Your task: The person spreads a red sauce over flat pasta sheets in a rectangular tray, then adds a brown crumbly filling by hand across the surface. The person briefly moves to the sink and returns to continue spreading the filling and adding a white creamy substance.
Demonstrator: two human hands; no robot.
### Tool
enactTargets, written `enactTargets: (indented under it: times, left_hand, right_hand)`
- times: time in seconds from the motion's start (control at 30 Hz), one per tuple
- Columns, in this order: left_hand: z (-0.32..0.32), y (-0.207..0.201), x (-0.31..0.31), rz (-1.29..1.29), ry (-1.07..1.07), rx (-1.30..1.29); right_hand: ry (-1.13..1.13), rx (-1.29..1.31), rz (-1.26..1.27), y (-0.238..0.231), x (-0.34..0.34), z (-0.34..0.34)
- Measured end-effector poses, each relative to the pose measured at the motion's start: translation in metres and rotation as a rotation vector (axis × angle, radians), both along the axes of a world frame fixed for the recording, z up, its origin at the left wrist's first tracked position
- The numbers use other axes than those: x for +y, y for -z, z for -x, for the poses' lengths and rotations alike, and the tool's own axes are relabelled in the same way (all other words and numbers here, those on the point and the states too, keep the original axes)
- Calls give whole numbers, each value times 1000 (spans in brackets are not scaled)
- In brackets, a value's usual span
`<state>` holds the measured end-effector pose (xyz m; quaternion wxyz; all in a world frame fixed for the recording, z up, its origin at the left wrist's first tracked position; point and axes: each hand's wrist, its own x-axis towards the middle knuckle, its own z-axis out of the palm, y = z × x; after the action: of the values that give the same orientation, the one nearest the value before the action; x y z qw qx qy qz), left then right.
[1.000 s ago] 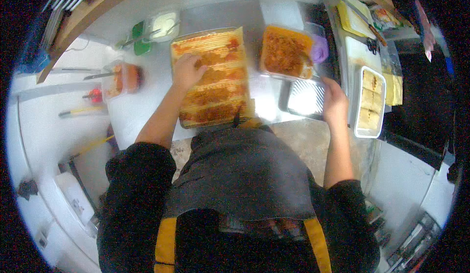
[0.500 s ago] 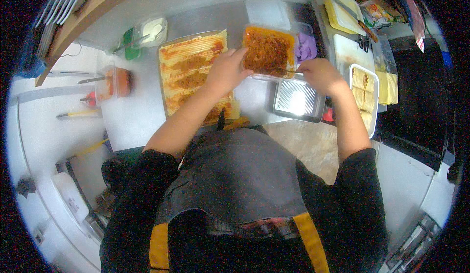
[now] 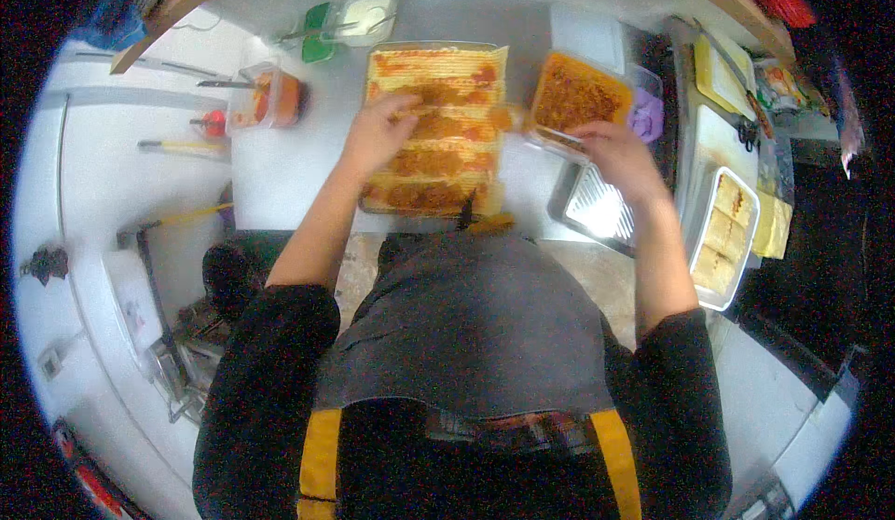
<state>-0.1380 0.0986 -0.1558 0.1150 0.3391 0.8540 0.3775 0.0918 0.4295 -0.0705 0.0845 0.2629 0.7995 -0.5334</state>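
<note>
Ridged yellow sheet [image 3: 446,143], banded with orange filling, lies on counter [image 3: 298,180] in front of the person. Left hand [image 3: 382,130] over its left side: fingers loosely bent, thumb apart, apparently empty; I can't tell whether it touches. Right of the sheet, right hand [image 3: 617,152] curled closed on a blurred utensil [image 3: 508,117], beside a filling tub [image 3: 544,70]. Left of the sheet, red-stained container [image 3: 288,100].

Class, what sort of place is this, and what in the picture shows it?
Probably a kitchen, though home or commercial is unclear: ridged pasta-like sheets topped with reddish-brown filling, a tub of similar mixture, and a white-rimmed dish of pale food pieces.
</note>
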Motion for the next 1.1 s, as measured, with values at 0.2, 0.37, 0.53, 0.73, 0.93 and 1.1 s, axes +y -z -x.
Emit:
enactTargets:
  times: [0.2,0.37,0.53,0.73,0.93,1.1]
  left_hand:
    - [38,34,-44,42,118,177]
    - [31,67,-42,262,291,244]
    - [27,88,-40,389,269,305]
    - [30,95,-42,362,257,204]
    - [28,89,-34,230,194,109]
    - [21,71,-23,149,148,84]
  right_hand:
    - [-253,24,-258,92,-109,95]
    - [-247,25,-358,130,-152,127]
    - [-257,-66,-405,129,-164,134]
    - [-94,20,-475,98,-160,111]
    - [117,157,-426,36,-113,35]
    - [419,142,-537,-9,-34,-16]
